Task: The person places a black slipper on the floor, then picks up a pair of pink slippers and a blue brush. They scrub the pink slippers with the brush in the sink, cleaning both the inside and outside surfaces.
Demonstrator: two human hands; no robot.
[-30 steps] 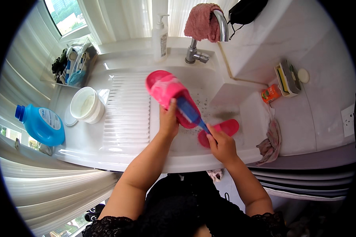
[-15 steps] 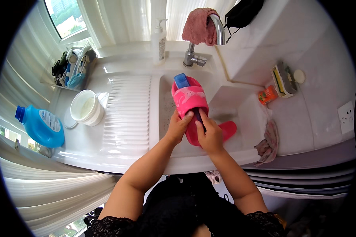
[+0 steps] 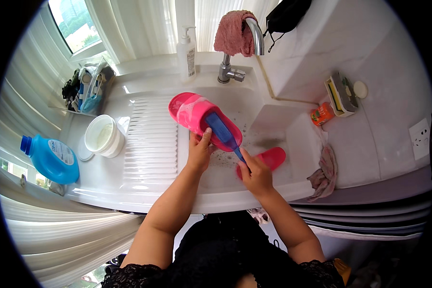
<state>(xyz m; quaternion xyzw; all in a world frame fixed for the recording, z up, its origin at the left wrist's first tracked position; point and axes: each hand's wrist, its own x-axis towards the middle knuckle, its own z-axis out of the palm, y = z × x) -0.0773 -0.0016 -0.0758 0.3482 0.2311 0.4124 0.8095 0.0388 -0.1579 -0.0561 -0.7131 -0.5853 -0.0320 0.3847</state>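
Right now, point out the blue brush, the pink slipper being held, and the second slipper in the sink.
blue brush [image 3: 222, 129], head view, on its head.
pink slipper [image 3: 189, 111], head view, on its strap.
second slipper [image 3: 271, 157], head view, on its sole.

Head view: we look steeply down, close over the sink and counter.
Facing: the window.

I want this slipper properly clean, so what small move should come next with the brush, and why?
Probably draw the blue brush along the pink slipper toward its toe. The right hand holds its handle, bristles on the slipper's near half; the left hand steadies it over the sink.
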